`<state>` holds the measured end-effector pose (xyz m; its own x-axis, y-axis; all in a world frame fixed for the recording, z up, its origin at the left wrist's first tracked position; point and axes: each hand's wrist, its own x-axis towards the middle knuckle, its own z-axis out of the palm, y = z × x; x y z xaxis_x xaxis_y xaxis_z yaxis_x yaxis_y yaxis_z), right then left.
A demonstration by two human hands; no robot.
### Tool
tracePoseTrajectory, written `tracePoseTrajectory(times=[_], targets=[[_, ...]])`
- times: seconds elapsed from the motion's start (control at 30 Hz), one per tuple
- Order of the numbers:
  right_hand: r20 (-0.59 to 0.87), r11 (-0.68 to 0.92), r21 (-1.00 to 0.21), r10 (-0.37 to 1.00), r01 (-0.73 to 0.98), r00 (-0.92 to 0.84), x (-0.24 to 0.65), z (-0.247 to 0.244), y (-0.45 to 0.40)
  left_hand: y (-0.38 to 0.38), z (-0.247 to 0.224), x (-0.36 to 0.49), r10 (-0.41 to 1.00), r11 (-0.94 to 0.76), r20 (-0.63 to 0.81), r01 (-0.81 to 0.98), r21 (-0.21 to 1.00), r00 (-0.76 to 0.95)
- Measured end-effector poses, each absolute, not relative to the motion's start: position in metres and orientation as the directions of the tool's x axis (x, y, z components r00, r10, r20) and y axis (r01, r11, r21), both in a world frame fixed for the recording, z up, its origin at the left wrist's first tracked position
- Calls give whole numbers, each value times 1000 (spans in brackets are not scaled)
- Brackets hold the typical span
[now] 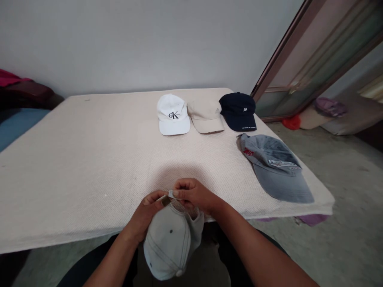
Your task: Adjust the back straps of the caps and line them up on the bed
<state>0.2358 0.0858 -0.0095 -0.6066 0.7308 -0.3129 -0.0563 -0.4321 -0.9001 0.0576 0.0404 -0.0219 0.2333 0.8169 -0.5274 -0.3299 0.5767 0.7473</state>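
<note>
A light grey cap (pixel 169 239) hangs at the table's front edge, its crown toward me and its back strap at the top. My left hand (pixel 146 211) is closed on the strap's metal buckle (pixel 165 200). With fingers pinched, my right hand (pixel 191 195) holds the pale strap end (pixel 171 194) just right of the buckle. Both hands are close together, over the near part of the table.
A white cap (pixel 173 115), a beige cap (pixel 206 115) and a navy cap (pixel 238 111) stand in a row at the back of the cloth-covered table (pixel 89 167). A larger grey-blue cap (pixel 277 167) lies at the right edge. Behind is a wall.
</note>
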Motion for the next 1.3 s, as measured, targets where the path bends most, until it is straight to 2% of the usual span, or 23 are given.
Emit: tracePoseTrajectory(times=[0.17, 0.33, 0.87, 1.13, 1.3], targets=[[-318, -504, -845, 741, -178, -591, 236, -9, 85, 41, -21, 59, 825, 564, -498, -347, 749, 266], [-293, -517, -829, 728, -215, -620, 233, -7, 81, 41, -23, 58, 832, 553, -480, -359, 752, 277], [-283, -475, -871, 691, -123, -665, 235, -11, 83, 40, -23, 59, 821, 571, -520, -300, 764, 237], [-266, -375, -926, 713, -32, -648, 237, -7, 84, 41, -22, 60, 808, 588, -536, -279, 760, 243], [-230, -339, -940, 703, -32, -673, 240, -8, 86, 41, -19, 60, 806, 590, -544, -258, 765, 232]])
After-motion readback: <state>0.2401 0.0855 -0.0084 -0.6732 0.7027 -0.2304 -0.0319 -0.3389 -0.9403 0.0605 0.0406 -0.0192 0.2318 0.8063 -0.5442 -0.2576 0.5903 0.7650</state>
